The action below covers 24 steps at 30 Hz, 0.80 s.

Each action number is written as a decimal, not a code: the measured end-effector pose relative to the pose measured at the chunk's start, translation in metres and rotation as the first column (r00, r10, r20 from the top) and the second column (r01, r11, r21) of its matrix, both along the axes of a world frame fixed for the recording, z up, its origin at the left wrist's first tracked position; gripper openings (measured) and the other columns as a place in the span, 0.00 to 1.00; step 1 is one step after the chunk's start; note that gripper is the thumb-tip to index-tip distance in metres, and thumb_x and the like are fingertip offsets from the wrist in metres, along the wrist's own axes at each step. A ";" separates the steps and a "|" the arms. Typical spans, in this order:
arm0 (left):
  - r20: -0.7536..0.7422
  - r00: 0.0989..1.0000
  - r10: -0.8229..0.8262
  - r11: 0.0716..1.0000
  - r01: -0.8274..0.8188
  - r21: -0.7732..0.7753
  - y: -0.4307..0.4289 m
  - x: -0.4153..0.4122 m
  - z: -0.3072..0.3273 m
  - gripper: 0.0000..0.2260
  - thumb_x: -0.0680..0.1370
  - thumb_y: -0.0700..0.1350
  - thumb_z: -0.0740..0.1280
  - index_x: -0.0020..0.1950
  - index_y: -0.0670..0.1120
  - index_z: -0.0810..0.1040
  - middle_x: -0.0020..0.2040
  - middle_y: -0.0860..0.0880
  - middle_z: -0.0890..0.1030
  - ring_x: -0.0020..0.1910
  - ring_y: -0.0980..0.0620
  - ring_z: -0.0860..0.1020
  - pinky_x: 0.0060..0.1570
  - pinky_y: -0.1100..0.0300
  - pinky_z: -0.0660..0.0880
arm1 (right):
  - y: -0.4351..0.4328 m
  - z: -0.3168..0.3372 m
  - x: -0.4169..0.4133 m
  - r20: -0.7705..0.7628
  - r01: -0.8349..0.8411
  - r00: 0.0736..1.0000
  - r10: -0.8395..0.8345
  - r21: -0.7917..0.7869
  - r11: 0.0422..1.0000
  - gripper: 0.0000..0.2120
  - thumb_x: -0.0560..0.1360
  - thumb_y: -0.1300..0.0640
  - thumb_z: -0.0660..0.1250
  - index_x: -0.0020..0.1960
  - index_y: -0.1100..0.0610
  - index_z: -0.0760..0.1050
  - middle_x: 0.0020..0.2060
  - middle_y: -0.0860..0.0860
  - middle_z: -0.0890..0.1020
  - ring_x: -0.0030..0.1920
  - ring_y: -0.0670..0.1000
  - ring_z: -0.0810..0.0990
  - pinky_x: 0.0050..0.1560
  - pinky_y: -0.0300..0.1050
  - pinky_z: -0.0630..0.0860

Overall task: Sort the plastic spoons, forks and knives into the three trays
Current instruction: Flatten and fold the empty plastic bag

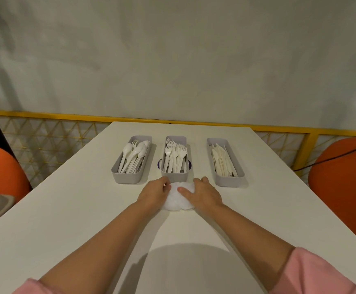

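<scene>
Grip status: left hand (154, 190) and right hand (202, 193) both clasp a crumpled white bundle (178, 200) on the table (66, 209), just before the middle tray (174, 177) of forks (176, 154). Spoons (133, 153) fill the left tray (128, 179), knives (221, 160) the right tray (228, 181). Sorting looks nearly complete; one stray fork (135, 142) lies among the spoons.

Three long gray trays sit side by side on the white worktop (66, 209): the left tray (126, 178) holds white spoons (130, 158) and one fork (134, 142), the middle tray (174, 177) holds forks (176, 154), and the right tray (228, 181) holds knives (222, 160).
</scene>
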<state>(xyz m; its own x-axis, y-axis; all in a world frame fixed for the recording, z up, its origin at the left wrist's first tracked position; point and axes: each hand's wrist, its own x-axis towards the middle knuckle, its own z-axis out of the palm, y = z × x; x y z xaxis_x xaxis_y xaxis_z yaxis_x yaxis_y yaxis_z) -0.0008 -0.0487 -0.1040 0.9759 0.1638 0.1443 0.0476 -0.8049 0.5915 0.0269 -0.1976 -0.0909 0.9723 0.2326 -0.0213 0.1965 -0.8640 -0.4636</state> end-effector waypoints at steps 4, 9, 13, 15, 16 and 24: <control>0.116 0.993 0.030 1.000 -0.031 -0.001 0.004 -0.011 0.000 0.06 0.78 0.43 0.63 0.53 0.44 0.75 0.45 0.49 0.73 0.48 0.47 0.73 0.46 0.58 0.70 | 0.000 -0.008 -0.004 0.097 0.000 0.995 0.004 -0.047 0.999 0.24 0.76 0.41 0.60 0.62 0.59 0.70 0.58 0.55 0.76 0.58 0.55 0.76 0.53 0.46 0.72; 0.315 0.930 -0.191 0.967 0.125 0.221 -0.022 -0.043 0.015 0.13 0.76 0.50 0.64 0.57 0.45 0.76 0.54 0.50 0.73 0.54 0.51 0.71 0.54 0.60 0.68 | 0.003 -0.003 -0.008 0.067 0.031 0.997 -0.027 -0.052 0.998 0.20 0.76 0.44 0.61 0.57 0.59 0.71 0.54 0.55 0.80 0.54 0.56 0.78 0.42 0.44 0.68; -0.028 0.992 -0.120 0.965 0.123 0.233 -0.026 -0.048 0.010 0.22 0.74 0.55 0.65 0.64 0.45 0.69 0.57 0.49 0.70 0.58 0.50 0.70 0.56 0.58 0.70 | 0.006 0.000 -0.004 -0.078 0.058 0.996 -0.046 0.168 0.984 0.20 0.74 0.46 0.66 0.57 0.60 0.75 0.53 0.56 0.81 0.54 0.57 0.79 0.44 0.43 0.70; -0.051 0.998 -0.040 0.978 0.050 0.203 -0.022 -0.046 0.009 0.20 0.75 0.53 0.65 0.63 0.43 0.70 0.55 0.47 0.70 0.55 0.48 0.72 0.54 0.58 0.72 | 0.007 0.004 -0.004 -0.175 0.077 0.985 0.001 0.439 0.895 0.20 0.74 0.49 0.67 0.58 0.63 0.75 0.53 0.58 0.80 0.52 0.58 0.79 0.43 0.43 0.72; -0.045 0.999 -0.007 0.986 0.014 0.169 -0.020 -0.044 0.010 0.19 0.76 0.50 0.64 0.63 0.43 0.70 0.55 0.46 0.69 0.52 0.47 0.73 0.52 0.58 0.72 | 0.008 0.008 -0.007 -0.217 0.094 0.976 0.036 0.561 0.823 0.18 0.75 0.49 0.67 0.57 0.63 0.76 0.52 0.59 0.80 0.50 0.57 0.80 0.40 0.43 0.73; -0.005 1.000 -0.003 0.636 -0.002 -0.771 -0.008 -0.046 0.033 0.12 0.72 0.32 0.57 0.50 0.37 0.78 0.40 0.42 0.79 0.39 0.46 0.75 0.42 0.56 0.74 | 0.032 0.037 -0.019 -0.280 0.171 0.952 0.127 0.826 0.537 0.18 0.79 0.46 0.59 0.59 0.58 0.76 0.53 0.56 0.81 0.55 0.55 0.80 0.57 0.47 0.76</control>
<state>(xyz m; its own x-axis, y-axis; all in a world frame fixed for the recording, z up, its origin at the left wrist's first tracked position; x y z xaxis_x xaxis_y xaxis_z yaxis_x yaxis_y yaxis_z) -0.0470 -0.0569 -0.0708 0.9764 0.2125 -0.0397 0.0528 -0.0559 0.9970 0.0075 -0.1658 -0.0542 0.9596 0.2663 -0.0905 -0.0795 -0.0519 -0.9955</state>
